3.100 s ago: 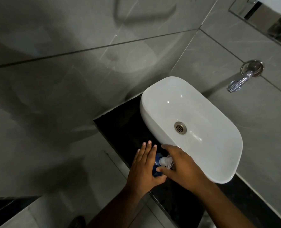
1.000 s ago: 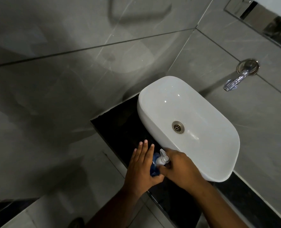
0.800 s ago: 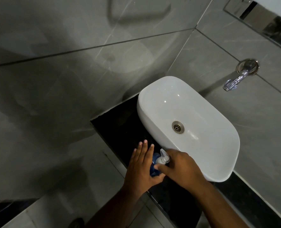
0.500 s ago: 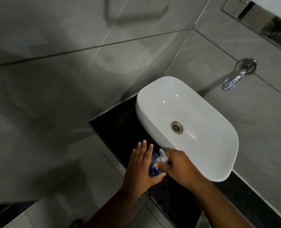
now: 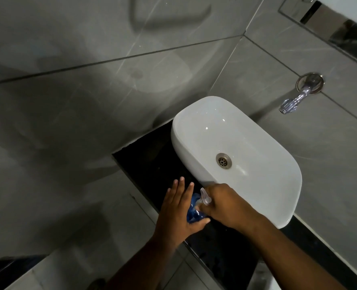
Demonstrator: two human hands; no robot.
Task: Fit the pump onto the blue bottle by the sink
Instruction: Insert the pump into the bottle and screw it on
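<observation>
A small blue bottle (image 5: 193, 213) stands on the black counter (image 5: 152, 158) just in front of the white basin's near corner. My left hand (image 5: 176, 208) holds its left side, thumb under it and fingers stretched straight. My right hand (image 5: 225, 204) sits on top of the bottle, gripping the clear white pump (image 5: 204, 196), whose nozzle points up and away. The bottle's neck is hidden between my two hands.
The white oval basin (image 5: 278, 197) with a metal drain (image 5: 223, 161) fills the counter's right part. A chrome tap (image 5: 299, 97) juts from the grey tiled wall above it. The counter's near edge drops to a pale tiled floor at the lower left.
The pump head has turned under my right hand, its nozzle swinging from pointing left to pointing up. Both hands stay on the bottle in the same spot.
</observation>
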